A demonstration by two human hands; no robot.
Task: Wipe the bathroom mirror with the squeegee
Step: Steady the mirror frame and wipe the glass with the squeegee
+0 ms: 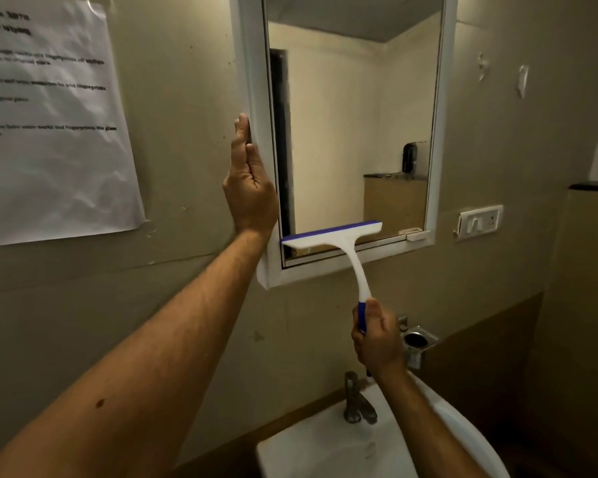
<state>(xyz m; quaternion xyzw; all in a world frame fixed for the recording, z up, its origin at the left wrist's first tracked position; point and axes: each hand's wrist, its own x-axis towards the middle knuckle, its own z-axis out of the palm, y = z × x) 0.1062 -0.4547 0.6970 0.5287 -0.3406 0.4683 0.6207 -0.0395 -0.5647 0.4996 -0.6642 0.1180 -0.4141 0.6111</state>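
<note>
A white-framed mirror (pixel 353 132) hangs on the beige wall in front of me. My right hand (pixel 377 339) grips the blue end of a white squeegee (pixel 342 241) handle. The squeegee's blue-edged blade lies across the glass near the mirror's bottom left, tilted slightly up to the right. My left hand (pixel 249 181) rests flat, fingers straight and together, against the outer left side of the mirror frame, holding nothing.
A white sink (pixel 325 450) with a metal tap (pixel 356 401) sits below the mirror. A metal holder (pixel 416 343) is fixed to the wall right of my right hand. A switch plate (pixel 480 220) is right of the mirror, a printed sheet (pixel 49 115) at far left.
</note>
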